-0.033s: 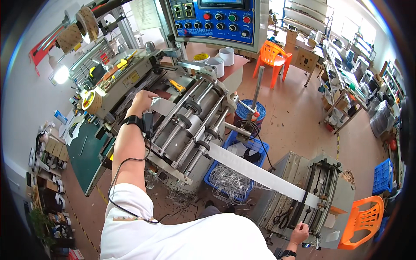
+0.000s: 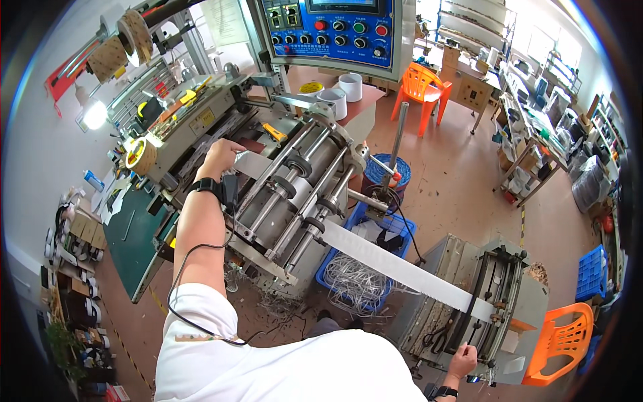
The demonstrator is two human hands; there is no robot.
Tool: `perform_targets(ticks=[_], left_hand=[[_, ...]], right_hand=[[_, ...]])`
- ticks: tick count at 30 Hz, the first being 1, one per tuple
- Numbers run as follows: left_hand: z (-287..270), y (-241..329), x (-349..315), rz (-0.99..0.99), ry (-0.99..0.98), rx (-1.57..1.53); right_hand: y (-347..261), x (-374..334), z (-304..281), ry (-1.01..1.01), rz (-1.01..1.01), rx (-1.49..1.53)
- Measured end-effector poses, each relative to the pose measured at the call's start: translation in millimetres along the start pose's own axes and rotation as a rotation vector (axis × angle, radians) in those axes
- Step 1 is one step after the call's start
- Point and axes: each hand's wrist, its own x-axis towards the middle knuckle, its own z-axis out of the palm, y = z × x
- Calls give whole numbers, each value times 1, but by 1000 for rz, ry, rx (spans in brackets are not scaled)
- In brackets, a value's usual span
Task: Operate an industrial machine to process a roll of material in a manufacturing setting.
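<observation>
Bridging two machines [image 2: 320, 159], one strip [image 2: 395, 265]

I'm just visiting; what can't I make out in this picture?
Head view:
1. What the left hand touches underneath: hidden by the hand itself.
2. Whether the right hand grips anything: its own back covers that.
3. Parts of the white strip: hidden by the rollers.
4. The top of the control panel: cut off by the upper edge.
</observation>
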Motion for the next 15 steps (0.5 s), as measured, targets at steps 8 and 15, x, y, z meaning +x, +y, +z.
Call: perform_targets(ticks=[8,15], left_hand=[[-9,-16,-3,-324,156,488],[2,-76,7,-557,356,458]], right_hand=[[-5,0,0,-7,0,4],[8,-5,-3,0,6,-6]])
